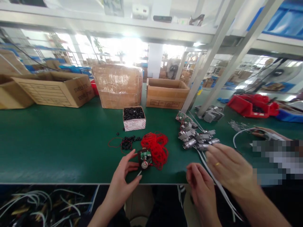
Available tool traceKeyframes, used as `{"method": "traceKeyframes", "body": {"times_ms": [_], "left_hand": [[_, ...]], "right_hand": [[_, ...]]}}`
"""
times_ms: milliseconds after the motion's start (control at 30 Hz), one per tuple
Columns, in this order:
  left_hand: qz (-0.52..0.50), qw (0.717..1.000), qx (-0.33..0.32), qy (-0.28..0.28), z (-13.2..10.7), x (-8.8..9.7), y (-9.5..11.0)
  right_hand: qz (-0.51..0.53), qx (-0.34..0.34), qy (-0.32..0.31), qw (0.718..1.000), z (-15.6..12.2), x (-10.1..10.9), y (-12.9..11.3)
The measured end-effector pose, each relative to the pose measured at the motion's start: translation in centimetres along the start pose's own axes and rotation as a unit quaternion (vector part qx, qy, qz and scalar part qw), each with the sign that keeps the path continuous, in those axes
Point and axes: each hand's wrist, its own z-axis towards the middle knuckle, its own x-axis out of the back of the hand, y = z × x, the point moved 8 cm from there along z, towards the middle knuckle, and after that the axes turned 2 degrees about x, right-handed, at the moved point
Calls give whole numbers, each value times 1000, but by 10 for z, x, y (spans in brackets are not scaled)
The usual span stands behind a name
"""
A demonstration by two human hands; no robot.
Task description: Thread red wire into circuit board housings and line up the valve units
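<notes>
My left hand [124,178] is closed about the left side of a small circuit board module [145,157] with a green board, dark housing and round silvery part. Its fingertips touch the housing edge, and the thumb lies by a short white piece below. A tangle of red wire [157,148] lies against the module's right side. My right hand [201,192] is at the table's front edge, fingers curled together; whatever they may hold is hidden. Behind the module are loose black parts [126,143] and a small box of black pieces [134,118].
A co-worker's blurred hand [228,165] reaches from the right toward metal cylinder assemblies [196,138] with white cables [220,189]. Cardboard boxes [167,94] line the back. A metal post [205,60] and red bins [251,105] stand right. A cable-filled bin [44,203] is lower left.
</notes>
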Motion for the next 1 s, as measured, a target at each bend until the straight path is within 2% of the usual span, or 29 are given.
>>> {"method": "traceKeyframes", "body": {"times_ms": [33,133,300,400,500,733,1000], "left_hand": [[11,1000,-6,-3,1,-1,0],[34,999,-20,-3,4,-3,1],[113,991,-67,23,11,-4,11],[166,979,-107,41,16,-4,23],[167,977,-128,23,22,-5,30],[109,989,-94,-21,27,-3,21],[46,997,-56,-23,25,0,11]], "right_hand": [[19,-48,22,998,-11,4,15],[65,-136,19,988,-34,-4,40],[140,-267,43,953,-45,-10,63],[131,-278,41,951,-47,-7,67],[118,-282,31,952,-50,-7,68],[103,-297,35,949,-54,-4,68],[111,-309,47,943,-55,-4,65]]}}
